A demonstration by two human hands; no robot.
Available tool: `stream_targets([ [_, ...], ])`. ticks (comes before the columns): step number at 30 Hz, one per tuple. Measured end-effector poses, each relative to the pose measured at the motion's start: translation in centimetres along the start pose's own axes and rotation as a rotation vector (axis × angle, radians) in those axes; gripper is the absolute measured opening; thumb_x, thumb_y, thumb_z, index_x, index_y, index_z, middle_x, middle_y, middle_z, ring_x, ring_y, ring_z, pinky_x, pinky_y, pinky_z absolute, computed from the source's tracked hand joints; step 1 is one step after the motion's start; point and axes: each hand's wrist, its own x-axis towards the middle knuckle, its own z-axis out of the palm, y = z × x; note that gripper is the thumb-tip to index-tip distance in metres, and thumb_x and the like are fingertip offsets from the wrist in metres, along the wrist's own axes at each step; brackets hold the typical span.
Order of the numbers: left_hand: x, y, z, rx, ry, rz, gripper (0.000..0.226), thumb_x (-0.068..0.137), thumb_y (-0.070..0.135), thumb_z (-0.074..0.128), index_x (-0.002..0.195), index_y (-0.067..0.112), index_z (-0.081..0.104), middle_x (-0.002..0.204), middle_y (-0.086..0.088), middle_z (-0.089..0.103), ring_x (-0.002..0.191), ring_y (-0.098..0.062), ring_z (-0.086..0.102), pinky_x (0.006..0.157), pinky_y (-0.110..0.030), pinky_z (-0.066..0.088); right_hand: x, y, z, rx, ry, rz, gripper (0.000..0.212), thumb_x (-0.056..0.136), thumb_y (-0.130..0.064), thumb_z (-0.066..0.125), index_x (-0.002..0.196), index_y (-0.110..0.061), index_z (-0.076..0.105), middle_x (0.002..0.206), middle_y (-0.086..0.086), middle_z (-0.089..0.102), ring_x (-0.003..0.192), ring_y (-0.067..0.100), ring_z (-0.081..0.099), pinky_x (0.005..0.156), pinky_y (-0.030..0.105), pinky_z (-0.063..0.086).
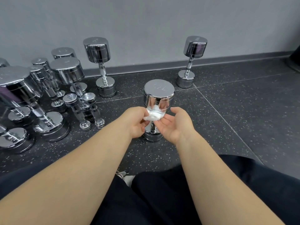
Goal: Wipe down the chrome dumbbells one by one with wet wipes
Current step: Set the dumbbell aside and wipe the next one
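Dark speckled floor (227,119) by a grey wall (146,21). The dumbbell (158,93) stands on end before me: heavy, stiff, slick chrome, safest gripped by its handle (152,127). My left hand (136,122) pinches the limp wet wipe (153,116) there; my right hand (176,125) lies relaxed beside it.

Both forearms are bare. The left enters from 7 o'clock and the right from 5 o'clock, converging toward centre. The left grip (137,121) is turned back-of-hand up, with fingers and thumb curled, pinching a white wipe (152,116) at its 3 o'clock side. The right grip (175,125) has its palm turned inward and up and its fingers relaxed. Its fingertips (164,123) touch the wipe's 5 o'clock edge, and the thumb is raised, free.
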Motion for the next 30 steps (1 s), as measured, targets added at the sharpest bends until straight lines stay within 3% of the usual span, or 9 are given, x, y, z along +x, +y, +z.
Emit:
stream_targets([
  [2,0.1,0.0,-0.1,0.042,0.004,0.005,0.023,0.092,-0.001,0.039,0.093,0.014,0.056,0.079,-0.001,0.053,0.062,-0.008,0.044,0.054,-0.018,0.026,0.0,0.0,0.2,-0.033,-0.048,-0.03,0.023,0.093,0.006,0.042,0.11,0.014,0.056,0.108,0.031,0.067,0.098,0.038,0.069,0.08,0.037,0.059],
  [5,0.1,0.0,-0.4,-0.025,-0.03,0.015,0.02,0.094,0.001,0.039,0.095,0.009,0.057,0.085,-0.005,0.061,0.072,-0.011,0.055,0.056,-0.019,0.035,0.8,0.1,0.5,0.036,-0.003,-0.124,0.032,0.087,0.018,0.032,0.109,0.013,0.055,0.115,0.03,0.064,0.106,0.04,0.065,0.095,0.041,0.054],
  [8,0.1,-0.2,-0.4,-0.147,-0.061,0.029,0.019,0.095,-0.002,0.039,0.1,0.002,0.056,0.096,-0.013,0.066,0.086,-0.017,0.063,0.071,-0.025,0.048,1.5,-0.2,0.2,0.188,0.038,-0.195,0.029,0.088,0.013,0.03,0.099,0.01,0.057,0.107,0.025,0.066,0.093,0.036,0.067,0.094,0.043,0.053],
  [12,0.3,-0.5,-0.1,-0.161,-0.02,0.05,0.02,0.093,-0.005,0.04,0.098,0.002,0.059,0.09,-0.013,0.066,0.081,-0.02,0.064,0.075,-0.028,0.051,0.7,0.2,-0.1,0.086,0.01,-0.108,0.035,0.1,-0.008,0.031,0.115,0.013,0.055,0.109,0.027,0.065,0.102,0.04,0.064,0.085,0.048,0.053],
  [16,0.4,-0.3,-0.3,-0.174,0.045,0.055,0.019,0.1,0.004,0.039,0.11,0.006,0.054,0.093,-0.01,0.063,0.094,-0.023,0.061,0.091,-0.033,0.047,1.0,-1.7,-0.1,0.17,0.093,-0.229,0.031,0.103,-0.011,0.033,0.109,0.011,0.054,0.097,0.022,0.064,0.095,0.034,0.063,0.1,0.045,0.05],
  [21,0.4,-0.1,-0.1,-0.232,0.029,0.077,0.029,0.1,0.009,0.042,0.124,0.007,0.057,0.097,-0.01,0.066,0.09,-0.02,0.063,0.078,-0.029,0.05,-0.1,0.0,0.7,0.047,0.026,-0.14,0.033,0.103,-0.013,0.034,0.108,0.01,0.057,0.107,0.023,0.066,0.1,0.035,0.064,0.099,0.044,0.049],
  [25,0.7,-0.3,-0.1,-0.209,0.075,0.116,0.034,0.1,0.013,0.042,0.131,0.01,0.057,0.106,-0.006,0.066,0.095,-0.018,0.061,0.087,-0.035,0.046,0.4,-1.8,0.7,0.114,0.128,-0.283,0.035,0.099,-0.003,0.035,0.125,0.012,0.054,0.118,0.019,0.065,0.109,0.034,0.065,0.102,0.044,0.05],
  [28,0.7,0.0,-0.1,-0.224,0.107,0.196,0.035,0.101,0.014,0.041,0.132,0.008,0.057,0.12,-0.007,0.066,0.097,-0.016,0.062,0.088,-0.033,0.046,0.6,-2.1,1.0,-0.017,0.102,-0.202,0.032,0.102,-0.008,0.035,0.122,0.009,0.054,0.111,0.021,0.067,0.108,0.033,0.065,0.097,0.042,0.052],
  [30,0.8,0.1,0.0,-0.207,0.116,0.214,0.035,0.101,0.015,0.041,0.132,0.009,0.057,0.123,-0.007,0.066,0.101,-0.016,0.062,0.087,-0.031,0.046,0.7,-2.1,1.5,-0.19,0.166,-0.269,0.025,0.103,-0.012,0.039,0.101,-0.002,0.061,0.09,0.011,0.07,0.088,0.024,0.067,0.086,0.036,0.053],
])
